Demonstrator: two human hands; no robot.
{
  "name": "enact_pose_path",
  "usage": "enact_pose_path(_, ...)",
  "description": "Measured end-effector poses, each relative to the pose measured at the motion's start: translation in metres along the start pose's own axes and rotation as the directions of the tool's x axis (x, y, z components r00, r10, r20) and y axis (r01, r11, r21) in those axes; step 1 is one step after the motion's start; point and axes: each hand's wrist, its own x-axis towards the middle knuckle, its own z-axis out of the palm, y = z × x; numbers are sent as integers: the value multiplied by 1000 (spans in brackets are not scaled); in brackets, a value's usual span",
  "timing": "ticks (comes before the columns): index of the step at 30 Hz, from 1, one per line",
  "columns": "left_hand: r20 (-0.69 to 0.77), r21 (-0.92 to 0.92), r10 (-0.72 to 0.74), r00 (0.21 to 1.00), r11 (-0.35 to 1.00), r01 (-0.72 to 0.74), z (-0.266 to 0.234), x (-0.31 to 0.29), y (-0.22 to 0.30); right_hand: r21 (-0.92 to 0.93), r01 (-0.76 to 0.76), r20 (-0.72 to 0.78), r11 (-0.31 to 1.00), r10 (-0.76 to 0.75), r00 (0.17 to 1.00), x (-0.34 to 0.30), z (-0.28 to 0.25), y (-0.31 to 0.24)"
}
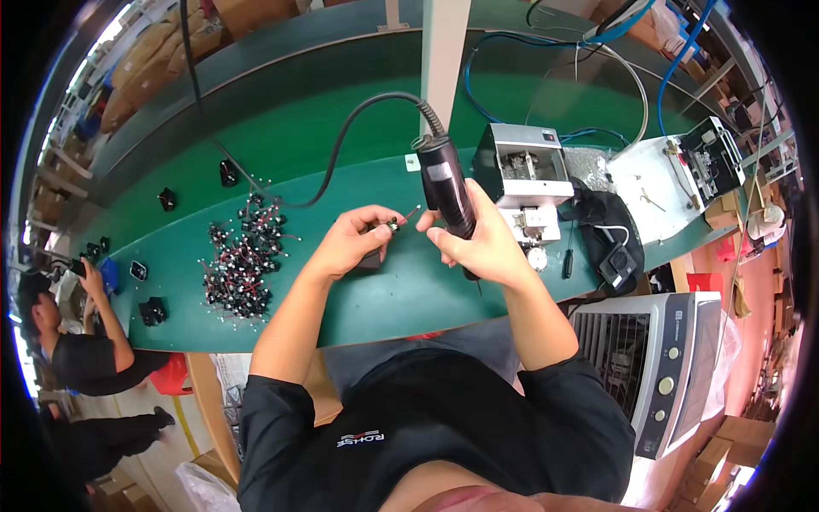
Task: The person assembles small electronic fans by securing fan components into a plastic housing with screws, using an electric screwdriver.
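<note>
Black electric screwdriver (448, 186) in right hand (482, 243), small part (393, 225) pinched by left hand (354, 239)

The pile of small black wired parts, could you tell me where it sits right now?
In the head view, the pile of small black wired parts lies on the green bench, to the left of the left hand.

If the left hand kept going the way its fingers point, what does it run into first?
Most likely the right hand gripping the black electric screwdriver; the left hand, pinching a small component, points right at it. Depth is unclear.
</note>
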Motion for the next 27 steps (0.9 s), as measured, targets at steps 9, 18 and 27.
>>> enact_pose_path(9,28,-776,232,972,618,-126,13,9,-26,-198,122,-168,972,-157,973,22,33,14)
enact_pose_path(18,-294,-536,164,942,787,-305,15,5,-43,-211,92,-90,973,-113,989,41,34,31)
enact_pose_path(27,-157,-684,60,986,713,-152,21,3,-41,-273,173,-17,946,-184,983,41,24,34)
